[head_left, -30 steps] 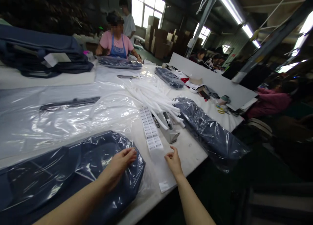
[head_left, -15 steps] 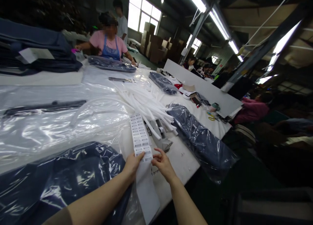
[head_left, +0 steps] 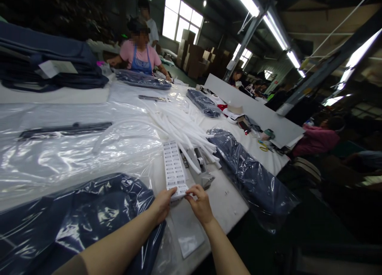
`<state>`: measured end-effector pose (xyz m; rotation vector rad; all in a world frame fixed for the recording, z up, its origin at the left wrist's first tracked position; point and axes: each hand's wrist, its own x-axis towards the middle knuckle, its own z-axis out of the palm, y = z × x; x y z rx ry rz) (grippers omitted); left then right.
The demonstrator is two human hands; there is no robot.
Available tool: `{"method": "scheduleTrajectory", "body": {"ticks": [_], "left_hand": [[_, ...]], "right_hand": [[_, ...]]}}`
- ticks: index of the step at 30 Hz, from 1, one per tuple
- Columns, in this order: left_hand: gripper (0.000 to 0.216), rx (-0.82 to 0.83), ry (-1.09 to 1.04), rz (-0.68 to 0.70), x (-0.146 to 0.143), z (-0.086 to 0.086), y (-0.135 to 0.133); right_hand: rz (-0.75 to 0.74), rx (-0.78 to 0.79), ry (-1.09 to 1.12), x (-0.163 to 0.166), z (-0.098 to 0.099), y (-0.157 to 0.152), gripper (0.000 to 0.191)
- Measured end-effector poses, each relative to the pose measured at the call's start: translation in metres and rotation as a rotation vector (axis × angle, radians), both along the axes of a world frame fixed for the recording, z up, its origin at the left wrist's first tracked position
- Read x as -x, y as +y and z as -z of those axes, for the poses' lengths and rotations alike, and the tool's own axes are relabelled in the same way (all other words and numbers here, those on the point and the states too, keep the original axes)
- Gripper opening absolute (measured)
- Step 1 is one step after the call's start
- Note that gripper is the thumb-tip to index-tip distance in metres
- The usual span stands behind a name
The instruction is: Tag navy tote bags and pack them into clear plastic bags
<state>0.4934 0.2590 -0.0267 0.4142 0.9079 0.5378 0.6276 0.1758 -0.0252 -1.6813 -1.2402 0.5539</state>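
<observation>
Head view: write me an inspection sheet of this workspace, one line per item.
Surface: white table, largely covered.
Work items: barcode label sheet; plastic-wrapped dark-blue article to its left.
Clutter: loose white strips, grey dispenser, yellow-handled tool.
Hands: left hand grips the sheet's near end; right hand has fingertips at its corner.
Cables: nothing seen on the table; thin overhead line unclear.
Surroundings: co-worker in blue apron, stacked cartons, strip lights.

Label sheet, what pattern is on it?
The label sheet has dark barcode-like marks on white, best seen in the head view.
</observation>
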Motion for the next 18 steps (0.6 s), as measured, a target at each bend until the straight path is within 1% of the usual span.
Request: {"method": "scheduleTrajectory", "body": {"ticks": [3, 6, 8, 12, 15, 18], "left_hand": [[0.02, -0.01, -0.03, 0.041, 0.004, -0.004, 0.0], [0.02, -0.042, -0.062, 0.117, 0.01, -0.01, -0.001], [0.02, -0.052, -0.04, 0.153, 0.014, -0.012, -0.003], [0.018, -0.038, -0.004, 0.171, 0.014, -0.009, -0.001], [0.019, -0.042, 0.001, 0.149, 0.008, -0.004, 0.005], [0.021, -0.105, 0.022, 0.093, 0.007, -0.007, 0.007]], "right_hand": [[0.019, -0.103, -0.1, 0.003, 0.002, -0.002, 0.01], [0.021, -0.12, -0.125, 0.001, 0.004, -0.004, 0.008], [0.031, -0.149, -0.15, -0.001, 0.005, -0.005, 0.006], [0.069, -0.252, -0.263, -0.002, 0.004, -0.011, 0.007], [0.061, -0.298, -0.283, 0.001, -0.002, -0.016, 0.008], [0.148, -0.312, -0.181, 0.007, -0.019, -0.021, 0.006]]}}
